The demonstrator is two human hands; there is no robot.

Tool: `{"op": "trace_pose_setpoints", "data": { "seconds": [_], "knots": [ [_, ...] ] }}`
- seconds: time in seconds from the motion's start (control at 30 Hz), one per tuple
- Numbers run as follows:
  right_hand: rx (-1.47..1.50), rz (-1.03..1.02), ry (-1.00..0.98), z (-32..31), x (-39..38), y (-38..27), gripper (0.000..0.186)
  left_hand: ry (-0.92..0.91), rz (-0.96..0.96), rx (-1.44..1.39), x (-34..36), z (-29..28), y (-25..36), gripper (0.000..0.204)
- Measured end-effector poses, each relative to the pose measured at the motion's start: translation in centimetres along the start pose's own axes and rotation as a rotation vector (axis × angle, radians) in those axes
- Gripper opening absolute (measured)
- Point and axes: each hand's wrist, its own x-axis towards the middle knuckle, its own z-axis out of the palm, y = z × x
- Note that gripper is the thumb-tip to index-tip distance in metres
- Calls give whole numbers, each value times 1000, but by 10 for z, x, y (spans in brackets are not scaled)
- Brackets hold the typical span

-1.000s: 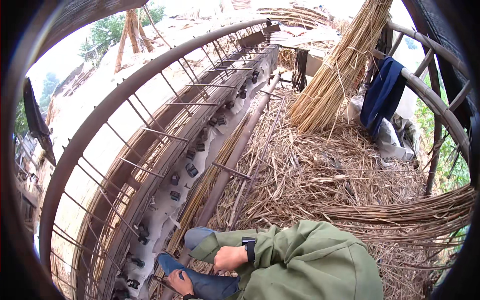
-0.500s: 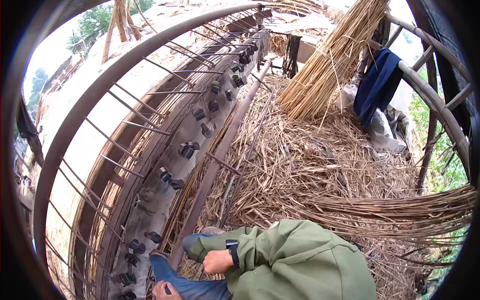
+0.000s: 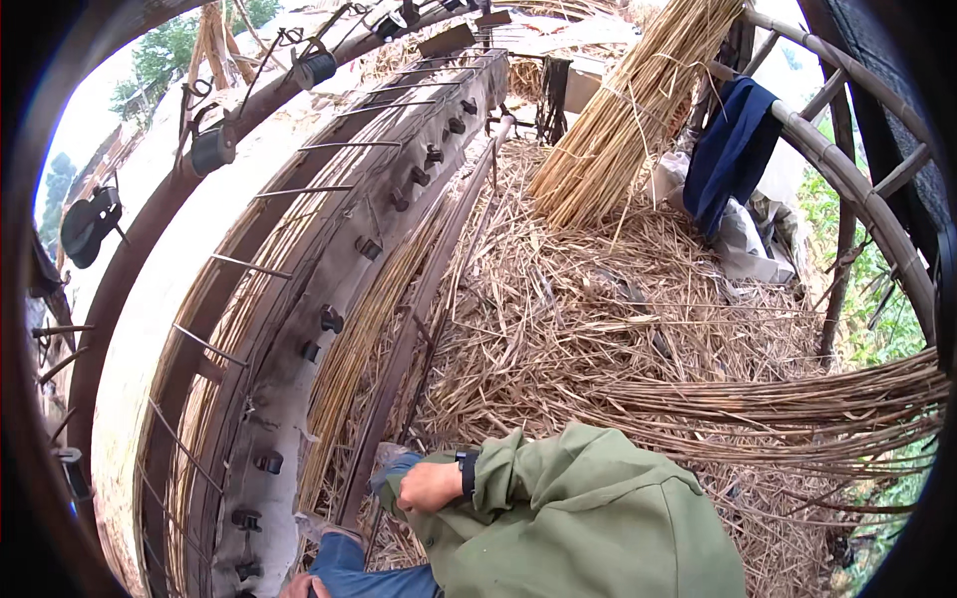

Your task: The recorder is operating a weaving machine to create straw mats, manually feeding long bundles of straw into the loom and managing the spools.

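Observation:
My right hand, with a black band at the wrist below a green sleeve, is curled closed close to my blue-trousered leg; whether anything is inside it is hidden. My left hand is cut off by the lower edge, its visible fingers apart at my other leg. Left of them stands a long frame with a pale panel, where several black reels hang. More black reels hang on the curved outer rail. Straw-coloured stalks lie along the panel's near side.
A brown bar runs along the frame's near side. Loose straw covers the ground. An upright reed bundle leans at the back, beside dark blue cloth over a bent pole. Long stalks lie at right.
Several black reels now hang on the outer rail, and fewer are on the pale panel. Rods spanning to that rail now look shorter. My right hand has risen slightly; the left sits lower.

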Motion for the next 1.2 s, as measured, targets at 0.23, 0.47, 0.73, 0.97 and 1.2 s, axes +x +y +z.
{"op": "trace_pose_setpoints", "data": {
  "seconds": [0.23,0.47,0.73,0.97,1.2],
  "knots": [
    [174,713,796,13,-173,110,40,-496,-1082,1,66,86,-81,35],
    [1398,1427,2231,80,-443,145,63,-348,-1452,319,73,172,-187,32],
    [658,2143,2510,46,-603,82,64,-311,-999,86,59,79,-80,27],
    [327,2152,2672,5,-589,29,77,-443,-366,-723,40,39,-42,29],
    [369,1142,2845,31,-608,35,59,-435,-411,-637,33,38,-48,33]
  ]
}}
